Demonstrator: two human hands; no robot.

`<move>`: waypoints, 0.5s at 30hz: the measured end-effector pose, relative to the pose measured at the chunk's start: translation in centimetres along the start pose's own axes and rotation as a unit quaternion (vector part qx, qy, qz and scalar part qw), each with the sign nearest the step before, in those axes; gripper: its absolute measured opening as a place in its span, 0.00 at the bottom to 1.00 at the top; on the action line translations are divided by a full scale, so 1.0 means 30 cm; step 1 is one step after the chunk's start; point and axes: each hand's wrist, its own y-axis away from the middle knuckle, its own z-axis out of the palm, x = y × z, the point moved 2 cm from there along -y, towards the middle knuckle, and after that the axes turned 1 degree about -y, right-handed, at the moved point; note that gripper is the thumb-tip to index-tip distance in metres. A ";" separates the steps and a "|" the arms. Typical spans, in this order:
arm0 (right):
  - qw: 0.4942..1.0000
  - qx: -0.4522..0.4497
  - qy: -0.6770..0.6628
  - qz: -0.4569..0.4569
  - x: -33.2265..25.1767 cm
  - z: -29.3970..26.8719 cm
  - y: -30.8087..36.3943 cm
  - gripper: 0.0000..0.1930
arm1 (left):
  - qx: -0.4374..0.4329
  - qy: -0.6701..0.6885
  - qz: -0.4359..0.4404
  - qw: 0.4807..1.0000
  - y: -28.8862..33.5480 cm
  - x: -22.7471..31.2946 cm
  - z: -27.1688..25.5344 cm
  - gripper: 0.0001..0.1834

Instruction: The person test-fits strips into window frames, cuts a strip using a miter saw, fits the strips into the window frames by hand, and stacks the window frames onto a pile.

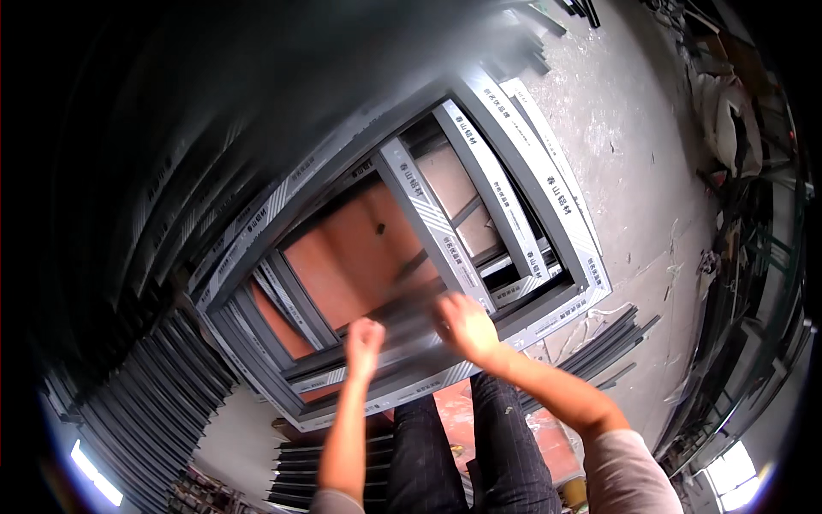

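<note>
In front of me lies a stack of dark grey metal window frames (555,315) with white printed protective film on their faces. The upper frame has a crossbar (428,214) dividing its opening. My left hand (365,344) is closed in a fist over the frame's near side. To its right, my right hand (467,325) is curled, its fingers blurred by motion, near the crossbar's lower end. A dark, smeared strip (402,324) spans the gap between the hands. What exactly each hand grips cannot be made out.
An orange-brown surface (351,257) shows through the frame opening. Curved-looking rows of dark profiles (137,403) fill the left side. More dark bars (591,347) lie on the floor at right. Racks with long stock (771,283) line the far right. A blurred dark area covers the upper left.
</note>
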 end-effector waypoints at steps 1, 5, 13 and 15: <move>0.999 -0.001 0.036 -0.009 0.043 -0.006 0.095 0.13 | -0.025 -0.093 0.077 0.992 0.088 0.042 0.110 0.22; 0.994 -0.004 0.072 -0.086 0.118 -0.021 0.297 0.12 | -0.122 -0.347 0.185 0.911 0.336 0.205 0.289 0.24; 0.975 -0.078 0.185 -0.096 0.251 -0.081 0.166 0.20 | -0.121 -0.354 0.284 0.883 0.270 0.219 0.358 0.14; 0.966 -0.132 0.186 -0.119 0.288 -0.079 0.146 0.29 | -0.105 -0.371 0.278 0.880 0.261 0.201 0.380 0.13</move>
